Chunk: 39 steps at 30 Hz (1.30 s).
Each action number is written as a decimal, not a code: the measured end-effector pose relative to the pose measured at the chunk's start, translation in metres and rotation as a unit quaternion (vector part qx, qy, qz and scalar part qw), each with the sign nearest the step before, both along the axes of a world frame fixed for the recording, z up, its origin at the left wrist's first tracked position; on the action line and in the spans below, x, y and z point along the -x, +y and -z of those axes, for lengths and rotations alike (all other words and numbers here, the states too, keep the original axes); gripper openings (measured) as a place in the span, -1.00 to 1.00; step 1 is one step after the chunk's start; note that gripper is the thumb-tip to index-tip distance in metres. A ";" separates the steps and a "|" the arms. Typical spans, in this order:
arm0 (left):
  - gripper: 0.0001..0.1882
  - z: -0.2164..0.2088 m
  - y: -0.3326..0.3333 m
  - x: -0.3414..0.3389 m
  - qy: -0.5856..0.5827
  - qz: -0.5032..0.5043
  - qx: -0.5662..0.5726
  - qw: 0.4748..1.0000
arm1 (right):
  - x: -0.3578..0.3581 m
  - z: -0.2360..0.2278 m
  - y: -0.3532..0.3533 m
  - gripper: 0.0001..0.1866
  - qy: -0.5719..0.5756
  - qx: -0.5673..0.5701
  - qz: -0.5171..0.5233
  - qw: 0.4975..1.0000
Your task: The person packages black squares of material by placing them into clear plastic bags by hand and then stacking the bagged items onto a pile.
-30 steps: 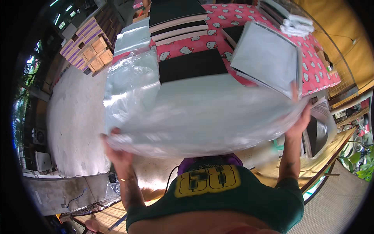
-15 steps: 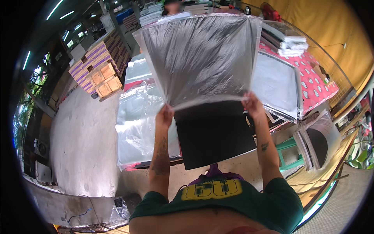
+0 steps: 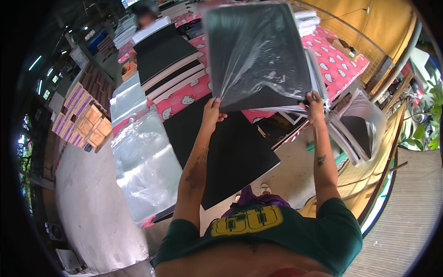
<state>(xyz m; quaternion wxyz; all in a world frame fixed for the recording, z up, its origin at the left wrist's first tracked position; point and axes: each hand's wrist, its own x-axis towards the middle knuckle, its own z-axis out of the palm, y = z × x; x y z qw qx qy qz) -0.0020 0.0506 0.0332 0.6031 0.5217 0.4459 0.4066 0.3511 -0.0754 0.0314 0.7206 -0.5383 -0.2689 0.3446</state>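
A large clear plastic bag (image 3: pixel 258 55) with a dark flat sheet in it is stretched between my hands over the right part of the table. My left hand (image 3: pixel 214 112) is closed on its near left corner. At the near right corner my right hand (image 3: pixel 314 107) pinches the plastic. Below my hands, black boards (image 3: pixel 237 159) lie on the table, with one corner jutting over the near edge. A pile of clear plastic bags (image 3: pixel 145 164) sits left of my left forearm. Under the held bag's right side, the edge of another plastic-covered stack (image 3: pixel 317 76) shows.
A stack of black-topped boards (image 3: pixel 164 55) stands on the pink patterned tablecloth (image 3: pixel 339 57). Another person (image 3: pixel 145 18) is at the far left. Stacked cartons (image 3: pixel 85 106) stand on the floor at left. Wrapped boards (image 3: pixel 353 131) lean at right.
Both hands have carried the plastic bag up and rightward, off the black boards. The black-topped stack and more of the boards beneath now show. The view has turned to the right.
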 end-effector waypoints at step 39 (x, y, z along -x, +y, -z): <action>-0.72 0.003 -0.168 0.167 0.246 -0.191 -0.230 0.922 | 0.368 0.077 -0.017 -0.43 0.230 0.108 -0.566 0.784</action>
